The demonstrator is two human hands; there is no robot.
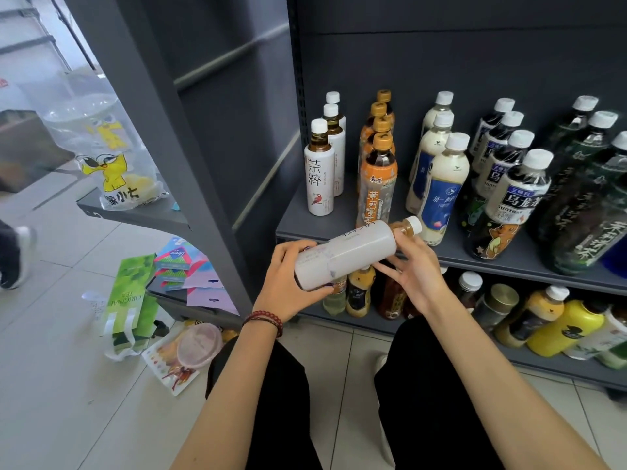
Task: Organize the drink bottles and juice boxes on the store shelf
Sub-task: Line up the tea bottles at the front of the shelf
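Grey shelf (339,228) ahead, both hands grip a white bottle (346,254) lying sideways before it, left hand (288,283) around the base, right hand (415,266) by the neck; likely full, stiff, smooth-labelled, best held mid-body.

White-labelled tea bottle (353,254) held near-horizontal, white cap toward 2 o'clock, just before shelf (342,222) front edge; on shelf, upright rows run front to back: white tea bottles (320,171) at 10 o'clock, orange-labelled bottles (378,178), milk-tea bottles (441,184), dark oolong bottles (515,191) toward 3 o'clock.
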